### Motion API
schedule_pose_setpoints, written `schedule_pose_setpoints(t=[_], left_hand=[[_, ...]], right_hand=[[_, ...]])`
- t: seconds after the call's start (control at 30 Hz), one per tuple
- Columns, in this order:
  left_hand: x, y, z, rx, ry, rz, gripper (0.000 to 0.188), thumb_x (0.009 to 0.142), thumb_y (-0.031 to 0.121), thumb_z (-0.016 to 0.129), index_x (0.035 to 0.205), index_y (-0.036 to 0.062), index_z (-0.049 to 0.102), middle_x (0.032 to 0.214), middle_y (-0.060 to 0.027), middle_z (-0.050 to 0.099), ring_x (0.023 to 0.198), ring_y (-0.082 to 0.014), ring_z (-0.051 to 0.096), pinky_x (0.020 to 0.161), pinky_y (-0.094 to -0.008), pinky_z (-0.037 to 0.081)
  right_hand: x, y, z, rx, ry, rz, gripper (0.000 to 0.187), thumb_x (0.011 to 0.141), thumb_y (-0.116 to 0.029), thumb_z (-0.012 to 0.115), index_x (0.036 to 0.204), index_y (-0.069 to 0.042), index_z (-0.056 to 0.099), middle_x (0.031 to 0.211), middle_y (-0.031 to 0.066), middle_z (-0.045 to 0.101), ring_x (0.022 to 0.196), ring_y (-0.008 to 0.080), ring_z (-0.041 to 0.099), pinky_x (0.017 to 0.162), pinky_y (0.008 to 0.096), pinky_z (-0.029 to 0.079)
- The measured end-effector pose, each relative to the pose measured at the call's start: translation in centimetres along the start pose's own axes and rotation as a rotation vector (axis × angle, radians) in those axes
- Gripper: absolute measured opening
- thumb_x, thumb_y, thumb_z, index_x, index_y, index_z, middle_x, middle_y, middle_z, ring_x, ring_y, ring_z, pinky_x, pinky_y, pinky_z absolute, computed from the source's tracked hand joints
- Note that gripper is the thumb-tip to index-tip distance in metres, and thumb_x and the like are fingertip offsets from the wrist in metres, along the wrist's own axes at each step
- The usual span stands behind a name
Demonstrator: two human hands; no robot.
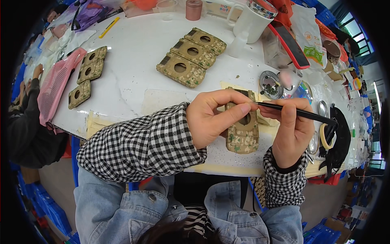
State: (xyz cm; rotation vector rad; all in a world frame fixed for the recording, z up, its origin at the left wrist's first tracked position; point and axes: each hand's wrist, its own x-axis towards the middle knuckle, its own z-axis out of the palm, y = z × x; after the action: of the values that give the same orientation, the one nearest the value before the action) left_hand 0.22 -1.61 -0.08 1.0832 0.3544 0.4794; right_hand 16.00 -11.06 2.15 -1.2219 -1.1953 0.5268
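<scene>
Right hand (293,129) is clamped on slim black tool (305,115), tip at left hand (208,118). Left thumb and index nearly together; can't tell if gripping. Tan-green camo shell (242,141), round hole, between hands, left's 3 o'clock. Similar shells (182,77) at its 10-11 o'clock.

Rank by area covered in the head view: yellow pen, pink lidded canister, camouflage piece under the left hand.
1. Camouflage piece, though partly hidden
2. Pink lidded canister
3. Yellow pen, long but thin
</scene>
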Motion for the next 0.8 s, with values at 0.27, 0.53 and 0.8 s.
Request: schedule_pose_setpoints(t=[0.27,0.53,0.8], left_hand=[[0.0,-0.2,-0.1,-0.003,0.006,0.012,0.022,0.095,0.017,0.051,0.107,0.0005,0.06,0.099,-0.0036,0.063,0.089,-0.0057,0.056,0.078,-0.0209,0.046],[-0.2,1.7,-0.2,-0.095,0.038,-0.099,0.03,0.096,0.019,0.044,0.12,0.0027,0.051,0.11,-0.0072,0.058,0.099,-0.0138,0.058,0.082,-0.0307,0.051],[-0.2,2.1,-1.1,-0.064,-0.021,-0.072,0.046,0.088,0.007,0.042,0.134,0.0047,0.036,0.122,-0.0101,0.049,0.11,-0.0186,0.053,0.089,-0.0364,0.05]], right_hand=[[0.0,0.0,0.1,-0.025,-0.007,-0.011,0.018,0.095,-0.012,0.048,0.095,0.006,0.051,0.089,0.0141,0.062,0.081,0.0179,0.065,0.075,0.0272,0.053],[-0.1,-0.8,0.1,-0.033,0.01,-0.121,0.016,0.095,-0.012,0.048,0.094,0.003,0.049,0.088,0.0153,0.063,0.078,0.0185,0.064,0.074,0.0279,0.052],[-0.4,-1.1,-0.1,-0.139,-0.164,-0.226,0.013,0.087,-0.007,0.061,0.092,0.003,0.055,0.088,0.0166,0.064,0.083,0.0221,0.062,0.074,0.0303,0.049]])
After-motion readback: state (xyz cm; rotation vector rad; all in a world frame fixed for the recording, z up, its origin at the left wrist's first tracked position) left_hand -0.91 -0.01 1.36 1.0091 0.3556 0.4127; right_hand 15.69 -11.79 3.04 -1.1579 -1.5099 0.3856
